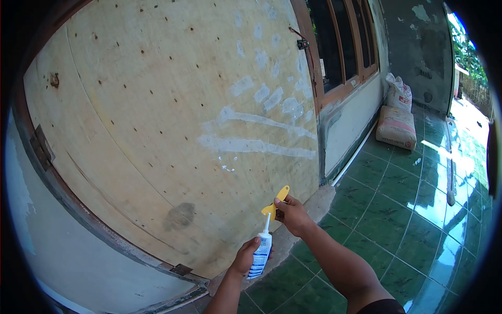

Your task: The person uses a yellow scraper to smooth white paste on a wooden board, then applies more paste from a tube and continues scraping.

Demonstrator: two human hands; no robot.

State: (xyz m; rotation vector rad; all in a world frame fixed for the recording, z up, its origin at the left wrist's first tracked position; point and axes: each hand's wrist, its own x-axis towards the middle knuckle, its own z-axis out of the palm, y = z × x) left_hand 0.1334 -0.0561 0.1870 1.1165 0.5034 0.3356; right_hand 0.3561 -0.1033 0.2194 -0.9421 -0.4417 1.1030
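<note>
Two tools are held at lower centre of frame. White-and-blue nozzle bottle (260,256) is gripped by the closed fingers of the left hand (244,256); long axis near upright, top leaned slightly right, nozzle (267,224) pointed up. Yellow plastic scraper (283,193) is pinched by the right hand (293,215), holed handle end aimed upper right, blade aimed lower left at the nozzle tip; whether they touch can't be told. Bottle contents can't be seen. At upper right, one printed sack (396,129) is laid flat, another (400,95) is stood behind it; contents hidden. White smears (261,146) are seen on plywood (157,115).
</note>
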